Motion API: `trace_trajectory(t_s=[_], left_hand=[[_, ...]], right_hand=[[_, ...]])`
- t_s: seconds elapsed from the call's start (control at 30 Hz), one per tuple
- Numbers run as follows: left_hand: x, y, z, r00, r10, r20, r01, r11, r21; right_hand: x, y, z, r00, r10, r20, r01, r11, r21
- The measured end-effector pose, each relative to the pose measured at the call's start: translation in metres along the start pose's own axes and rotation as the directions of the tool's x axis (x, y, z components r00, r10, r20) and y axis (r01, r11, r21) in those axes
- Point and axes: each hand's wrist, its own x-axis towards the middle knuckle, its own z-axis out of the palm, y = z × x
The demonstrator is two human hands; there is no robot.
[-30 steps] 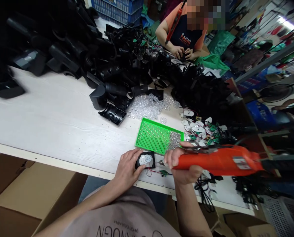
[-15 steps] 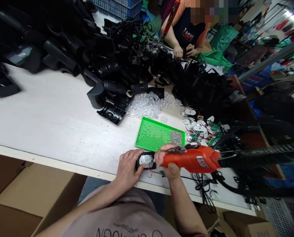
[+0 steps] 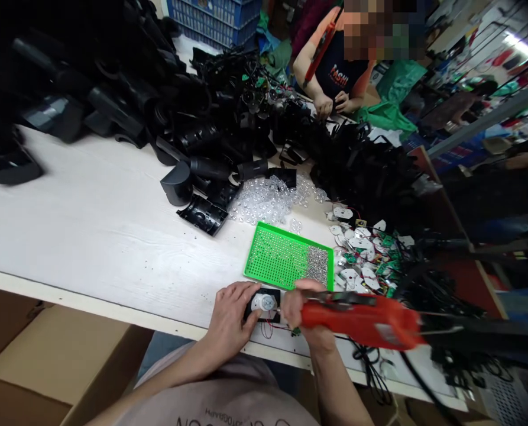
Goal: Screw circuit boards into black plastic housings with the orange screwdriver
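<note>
Screwdriver (image 3: 361,319) gripped by right hand (image 3: 307,312) could, if tilted, slip and jab left hand (image 3: 232,309) grasping black part (image 3: 274,293).

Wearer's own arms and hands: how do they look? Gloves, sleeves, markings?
Left hand and right hand are ungloved. Both forearms are bare as far as they show, with no watch or bracelet visible. The top is a dull greyish mauve with dark lettering, partly cut off. Sleeves are out of view.

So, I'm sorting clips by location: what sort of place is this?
Probably an assembly workshop: there's a red power tool in the right hand, a green tray of metal bits, and heaped black plastic parts.
</note>
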Motion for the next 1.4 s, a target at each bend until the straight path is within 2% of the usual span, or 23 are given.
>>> trace_trajectory(t_s=[0.07,0.13,0.23,0.33,0.47,0.73,0.87,1.03,1.3,1.4], left_hand=[[0.001,-0.001,-0.002,1.000,0.009,0.012,-0.009,1.000,-0.030],[0.000,-0.004,-0.001,0.999,0.001,-0.039,-0.002,0.999,-0.043],[-0.003,-0.008,0.003,0.989,-0.001,-0.148,0.003,1.000,0.012],[-0.005,-0.009,0.005,0.989,0.000,-0.148,0.011,0.997,0.074],[-0.003,-0.008,0.004,0.995,-0.026,-0.099,0.033,0.997,0.073],[-0.003,-0.007,0.004,0.995,-0.029,-0.090,0.036,0.997,0.070],[-0.003,-0.008,0.004,0.996,-0.024,-0.086,0.030,0.997,0.066],[-0.002,-0.007,0.003,0.996,-0.011,-0.085,0.017,0.998,0.066],[-0.002,-0.006,0.000,0.997,-0.012,-0.076,0.017,0.998,0.068],[-0.002,-0.005,0.001,0.997,-0.022,-0.076,0.027,0.997,0.066]], right_hand=[[0.020,-0.009,0.000,0.988,-0.152,0.009,0.151,0.988,0.035],[0.047,-0.009,-0.003,0.965,-0.260,-0.019,0.261,0.965,0.035],[0.083,0.006,-0.011,0.967,-0.246,-0.065,0.244,0.969,-0.038],[0.099,0.026,-0.020,0.978,-0.189,-0.085,0.182,0.979,-0.091],[0.098,0.041,-0.025,0.984,-0.165,-0.070,0.159,0.984,-0.081],[0.095,0.050,-0.027,0.990,-0.132,-0.046,0.126,0.985,-0.119],[0.095,0.050,-0.026,0.991,-0.134,-0.029,0.130,0.985,-0.115],[0.098,0.045,-0.025,0.984,-0.157,-0.087,0.152,0.986,-0.065],[0.096,0.054,-0.032,0.984,-0.175,-0.020,0.174,0.984,-0.050],[0.097,0.045,-0.027,0.984,-0.171,-0.041,0.167,0.983,-0.079]])
